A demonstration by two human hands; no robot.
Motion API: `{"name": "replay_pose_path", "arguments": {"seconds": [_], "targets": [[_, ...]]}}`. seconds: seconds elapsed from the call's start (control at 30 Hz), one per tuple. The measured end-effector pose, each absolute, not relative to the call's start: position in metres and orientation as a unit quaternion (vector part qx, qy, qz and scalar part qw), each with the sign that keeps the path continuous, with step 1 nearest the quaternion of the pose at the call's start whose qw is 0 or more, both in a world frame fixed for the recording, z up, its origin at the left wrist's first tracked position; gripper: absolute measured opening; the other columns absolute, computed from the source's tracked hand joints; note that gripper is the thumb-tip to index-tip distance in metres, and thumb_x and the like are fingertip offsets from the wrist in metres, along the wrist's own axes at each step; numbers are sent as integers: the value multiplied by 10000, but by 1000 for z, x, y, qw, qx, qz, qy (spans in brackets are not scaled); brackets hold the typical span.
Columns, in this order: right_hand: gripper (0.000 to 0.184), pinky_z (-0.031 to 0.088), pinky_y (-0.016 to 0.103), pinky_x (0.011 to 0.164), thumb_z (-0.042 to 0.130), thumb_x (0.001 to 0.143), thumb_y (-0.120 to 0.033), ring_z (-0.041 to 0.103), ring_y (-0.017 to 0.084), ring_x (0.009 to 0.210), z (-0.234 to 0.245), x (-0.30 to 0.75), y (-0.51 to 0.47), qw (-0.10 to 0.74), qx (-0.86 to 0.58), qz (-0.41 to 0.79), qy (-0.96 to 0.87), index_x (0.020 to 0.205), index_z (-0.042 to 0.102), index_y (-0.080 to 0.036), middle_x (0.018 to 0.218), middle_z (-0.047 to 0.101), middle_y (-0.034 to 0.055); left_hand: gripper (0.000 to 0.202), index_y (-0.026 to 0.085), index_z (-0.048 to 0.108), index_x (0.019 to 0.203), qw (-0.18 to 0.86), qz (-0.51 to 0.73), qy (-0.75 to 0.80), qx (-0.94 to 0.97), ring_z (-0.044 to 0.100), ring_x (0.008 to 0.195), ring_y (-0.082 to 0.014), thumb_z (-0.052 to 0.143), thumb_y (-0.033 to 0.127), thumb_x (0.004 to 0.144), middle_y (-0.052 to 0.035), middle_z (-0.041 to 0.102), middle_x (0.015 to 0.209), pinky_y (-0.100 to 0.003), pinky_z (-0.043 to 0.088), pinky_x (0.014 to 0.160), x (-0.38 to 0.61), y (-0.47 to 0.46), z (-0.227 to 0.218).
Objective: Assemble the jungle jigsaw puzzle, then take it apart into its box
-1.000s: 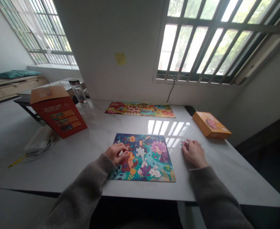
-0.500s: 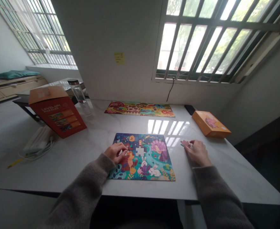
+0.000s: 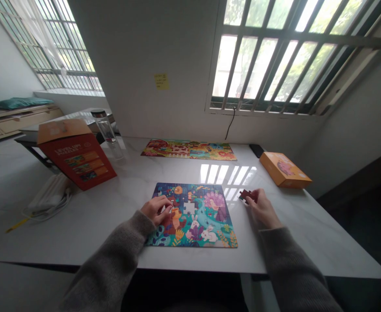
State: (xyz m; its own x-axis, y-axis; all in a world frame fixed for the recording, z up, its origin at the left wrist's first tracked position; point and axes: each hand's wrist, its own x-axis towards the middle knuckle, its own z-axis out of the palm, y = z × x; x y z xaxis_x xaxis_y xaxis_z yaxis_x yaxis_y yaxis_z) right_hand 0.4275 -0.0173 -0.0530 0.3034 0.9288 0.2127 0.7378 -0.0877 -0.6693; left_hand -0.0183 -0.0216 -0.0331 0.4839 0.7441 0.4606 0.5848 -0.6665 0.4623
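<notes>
**First speaker:** Start with the room. A white stone-topped table sits under barred windows, and a yellow sticky note is stuck to the wall beside them.

**Second speaker:** What's along the far side of the table?

**First speaker:** A long, colourful jigsaw puzzle lies flat near the wall. To its left, a red carton stands tilted, just beside a clear water bottle. To its right, an orange box lies flat near the table's edge.

**Second speaker:** And right in front of the person?

**First speaker:** A second jigsaw puzzle lies flat, showing rabbits and a peacock, with a gap near its upper middle where the white table shows through.

**Second speaker:** Where's the left hand?

**First speaker:** The left hand, coming out of a grey knit sleeve, is on the puzzle just left of the gap. Its fingers are curled close together, but I can't tell whether they're clamped on a piece.

**Second speaker:** And the right?

**First speaker:** The right hand is off the puzzle, near its right edge. Its fingers and thumb are pinched together on a dark red puzzle piece.
</notes>
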Motion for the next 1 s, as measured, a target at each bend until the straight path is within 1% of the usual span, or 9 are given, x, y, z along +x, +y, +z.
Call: {"name": "replay_pose_path", "arguments": {"seconds": [0.13, 0.3, 0.4, 0.47, 0.57, 0.63, 0.87, 0.93, 1.0], "targets": [[296, 485, 324, 689, 577, 872, -486, 668, 208, 718, -43, 390, -21, 453, -609, 235, -607, 944, 456, -225, 812, 675, 34, 215, 172, 660, 876, 114, 338, 380, 853, 513, 601, -125, 494, 286, 949, -24, 628, 763, -278, 466, 663, -18, -20, -36], [239, 487, 319, 693, 582, 912, -445, 657, 192, 730, -26, 327, -29, 422, -535, 282, -675, 914, 533, -211, 791, 679, 29, 189, 176, 672, 953, 117, 348, 383, 847, 501, 569, -104, 511, 272, 936, -35, 688, 849, -283, 488, 674, -15, -19, -38], [183, 483, 310, 681, 564, 933, -396, 647, 179, 710, -17, 293, -31, 404, -497, 310, -702, 905, 553, -215, 759, 687, 14, 189, 178, 672, 997, 137, 345, 384, 845, 477, 560, -97, 562, 304, 908, -10, 652, 773, -268, 495, 630, -14, -20, -39], [146, 484, 307, 689, 569, 931, -352, 649, 175, 721, -12, 274, -30, 397, -473, 314, -721, 875, 561, -217, 766, 693, 12, 277, 186, 651, 1098, 170, 341, 389, 839, 473, 583, -99, 627, 343, 871, 5, 615, 760, -243, 505, 585, -13, -21, -40], [94, 493, 305, 698, 578, 916, -285, 657, 174, 747, -7, 250, -27, 382, -438, 315, -750, 849, 570, -220, 794, 696, 13, 520, 226, 559, 1300, 218, 342, 386, 828, 478, 636, -100, 700, 371, 821, 0, 593, 857, -217, 533, 549, -12, -22, -42], [55, 503, 306, 704, 577, 907, -246, 665, 176, 759, -6, 238, -26, 370, -424, 324, -761, 858, 571, -222, 807, 700, 14, 594, 251, 520, 1356, 229, 340, 372, 832, 477, 652, -101, 721, 365, 809, -10, 588, 917, -216, 542, 543, -12, -22, -43], [50, 499, 295, 711, 565, 907, -205, 668, 166, 757, -7, 225, -32, 363, -421, 352, -753, 860, 555, -218, 803, 692, 7, 481, 222, 580, 1250, 182, 311, 355, 862, 485, 629, -103, 736, 380, 823, -24, 625, 945, -249, 516, 599, -12, -18, -43], [19, 487, 289, 704, 553, 913, -206, 656, 158, 742, -7, 226, -33, 362, -422, 347, -755, 902, 562, -219, 794, 683, -1, 466, 213, 594, 1197, 154, 309, 369, 863, 499, 630, -111, 752, 413, 807, -18, 633, 919, -269, 506, 629, -13, -18, -42], [89, 480, 286, 710, 552, 915, -208, 645, 152, 747, -7, 227, -35, 359, -415, 349, -760, 1002, 569, -221, 809, 682, -6, 464, 200, 600, 1144, 122, 310, 388, 859, 513, 633, -121, 763, 449, 788, -9, 639, 880, -291, 498, 660, -13, -18, -42]]}}
